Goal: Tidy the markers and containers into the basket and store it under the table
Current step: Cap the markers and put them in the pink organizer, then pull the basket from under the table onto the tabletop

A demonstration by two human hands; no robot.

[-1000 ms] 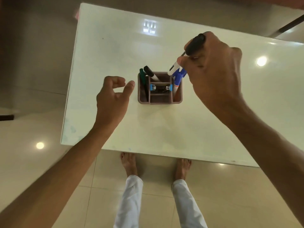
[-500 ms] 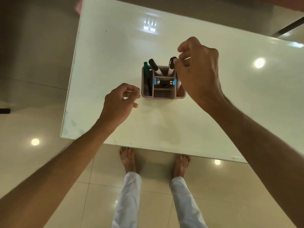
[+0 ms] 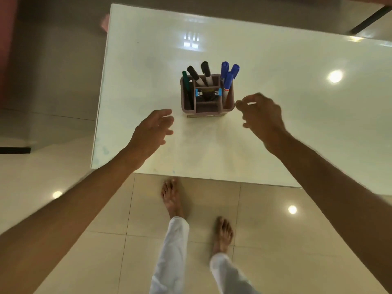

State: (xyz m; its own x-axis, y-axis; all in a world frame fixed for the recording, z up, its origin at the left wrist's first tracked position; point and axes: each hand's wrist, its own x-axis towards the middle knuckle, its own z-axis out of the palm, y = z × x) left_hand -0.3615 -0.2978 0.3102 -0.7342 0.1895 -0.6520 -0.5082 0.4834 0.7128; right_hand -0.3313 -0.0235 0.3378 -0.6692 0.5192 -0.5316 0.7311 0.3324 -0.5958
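Observation:
A brown compartmented basket [image 3: 186, 105] stands near the middle of the white table [image 3: 275, 124]. Upright inside it are a green marker [image 3: 186, 81], two black-capped markers [image 3: 200, 75] and three blue-capped markers [image 3: 228, 76]; a small blue-ended item [image 3: 207, 92] lies in the middle compartment. My left hand [image 3: 151, 129] hovers just left of the basket with its fingers loosely spread, holding nothing. My right hand [image 3: 262, 113] hovers just right of the basket, fingers relaxed and slightly curled, also empty. Neither hand touches the basket.
The table's near edge [image 3: 212, 178] runs just in front of my bare feet [image 3: 171, 198] on a glossy tiled floor [image 3: 265, 240]. A dark bar [image 3: 370, 19] crosses the far right corner. A pinkish object [image 3: 105, 23] pokes out at the table's far left corner.
My right hand let go of the black-capped marker, which now stands in the basket, and drew back to the basket's right. My left hand uncurled and moved closer to the basket's left side.

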